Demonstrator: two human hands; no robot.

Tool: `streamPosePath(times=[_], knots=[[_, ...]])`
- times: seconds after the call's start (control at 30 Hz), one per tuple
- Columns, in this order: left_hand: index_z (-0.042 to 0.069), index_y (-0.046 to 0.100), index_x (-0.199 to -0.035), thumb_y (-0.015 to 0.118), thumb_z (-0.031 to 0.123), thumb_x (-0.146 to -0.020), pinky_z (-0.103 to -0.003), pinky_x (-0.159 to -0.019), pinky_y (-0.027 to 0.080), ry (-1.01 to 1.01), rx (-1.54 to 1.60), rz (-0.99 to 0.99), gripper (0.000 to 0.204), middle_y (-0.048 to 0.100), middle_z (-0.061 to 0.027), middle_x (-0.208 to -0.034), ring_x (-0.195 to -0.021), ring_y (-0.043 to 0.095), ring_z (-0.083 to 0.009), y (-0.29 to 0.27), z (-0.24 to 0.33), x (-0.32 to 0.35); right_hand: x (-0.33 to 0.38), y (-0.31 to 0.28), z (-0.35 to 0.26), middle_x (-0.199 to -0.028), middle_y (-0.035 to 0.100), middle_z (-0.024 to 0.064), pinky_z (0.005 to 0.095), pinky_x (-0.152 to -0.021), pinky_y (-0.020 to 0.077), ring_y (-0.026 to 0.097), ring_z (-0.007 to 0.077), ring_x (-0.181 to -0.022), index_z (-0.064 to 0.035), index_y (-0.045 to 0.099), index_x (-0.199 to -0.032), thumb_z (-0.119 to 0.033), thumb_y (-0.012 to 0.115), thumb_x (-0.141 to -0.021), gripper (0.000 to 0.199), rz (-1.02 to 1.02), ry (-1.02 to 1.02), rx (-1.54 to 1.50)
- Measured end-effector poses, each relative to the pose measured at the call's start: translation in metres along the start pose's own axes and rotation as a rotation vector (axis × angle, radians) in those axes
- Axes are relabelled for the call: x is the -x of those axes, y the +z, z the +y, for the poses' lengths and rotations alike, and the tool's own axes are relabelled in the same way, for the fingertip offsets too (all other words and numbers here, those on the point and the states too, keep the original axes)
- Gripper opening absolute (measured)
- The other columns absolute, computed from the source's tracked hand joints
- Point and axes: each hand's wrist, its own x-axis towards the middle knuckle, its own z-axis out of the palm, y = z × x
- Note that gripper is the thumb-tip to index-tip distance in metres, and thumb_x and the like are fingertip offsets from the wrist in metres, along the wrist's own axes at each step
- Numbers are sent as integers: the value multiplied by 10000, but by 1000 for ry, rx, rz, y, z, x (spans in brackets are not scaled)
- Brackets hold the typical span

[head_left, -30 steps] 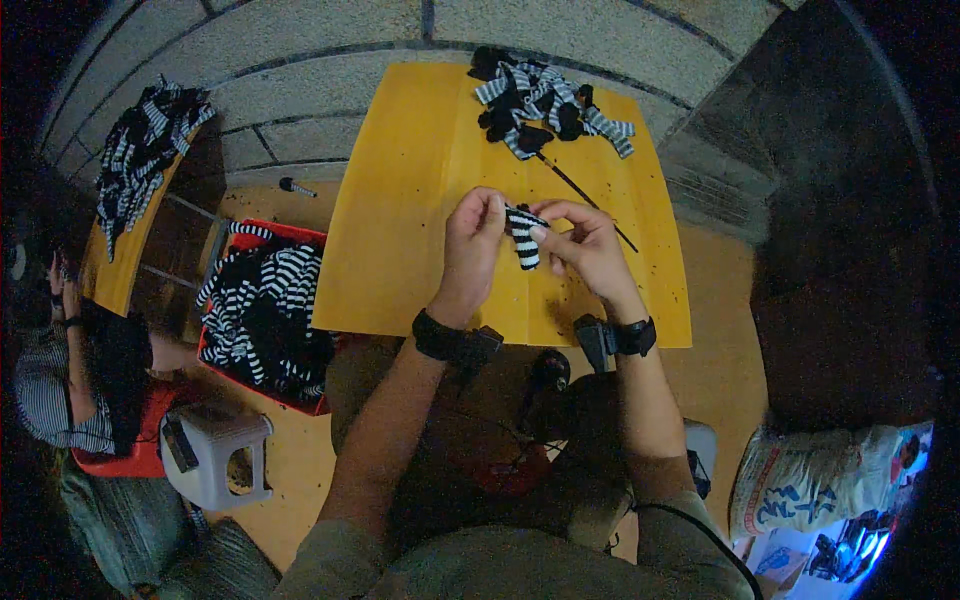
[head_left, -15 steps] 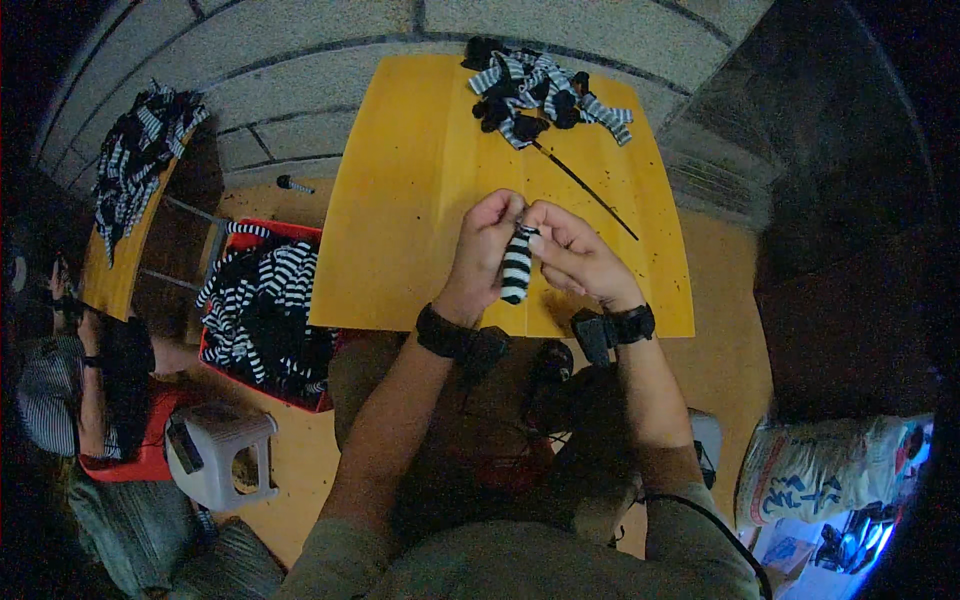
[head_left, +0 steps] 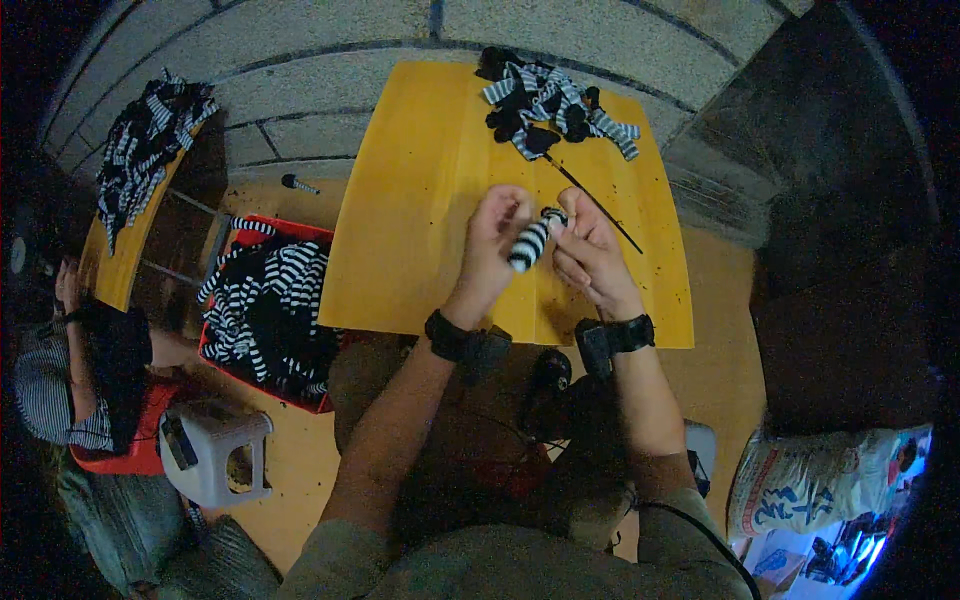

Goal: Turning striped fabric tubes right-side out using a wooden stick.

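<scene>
Your left hand (head_left: 497,232) and right hand (head_left: 585,252) both grip a striped fabric roll (head_left: 529,244) above the yellow desk (head_left: 420,220). A striped fabric pile (head_left: 548,104) lies at the desk's far edge.

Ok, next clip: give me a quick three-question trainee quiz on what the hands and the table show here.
1. True or false: both hands hold the striped roll.
2. Where is the heap of striped pieces on the yellow table? A near edge, B far edge, C left corner.
3. What lies between that heap and the right hand?

Key: 1 true, the left hand grips it too. 2 B. 3 a thin dark rod.
</scene>
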Motion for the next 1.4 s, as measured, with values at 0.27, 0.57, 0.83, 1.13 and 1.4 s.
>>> streamPosePath(times=[0.27,0.57,0.83,1.13,1.4], knots=[[29,540,-782,622,92,-864,-309,-836,432,140,155,119,132,579,-60,-833,-925,547,-183,14,21,1,-2,2,20,-698,518,-23,177,-317,246,322,40,-330,-153,368,-979,-70,509,-935,169,84,-35,-64],[104,367,-641,479,292,-968,-262,-593,359,110,315,274,393,371,27,-596,-578,362,-92,23,33,-18,3,28,11,-1261,497,198,212,-340,386,485,144,-378,-174,143,-1459,-646,313,-897,754,-133,12,-566],[103,409,-615,446,340,-967,-230,-559,317,-96,196,65,426,414,35,-620,-589,379,-66,19,23,-4,-3,38,13,-1323,469,82,274,-367,463,583,242,-463,-170,67,-1475,-713,273,-857,849,-73,-7,-533],[86,511,-667,475,322,-959,-230,-649,383,-128,234,304,378,444,18,-613,-631,457,-81,21,30,-8,-7,11,14,-1171,541,159,354,-442,524,609,276,-540,-200,121,-1463,-713,301,-848,821,-229,116,-652],[157,379,-616,398,421,-973,-242,-502,300,-41,739,-52,444,272,46,-488,-452,282,-89,6,38,-8,-4,35,16,-1167,531,163,365,-441,519,600,301,-548,-205,98,-1471,-761,262,-817,875,-212,98,-704]])
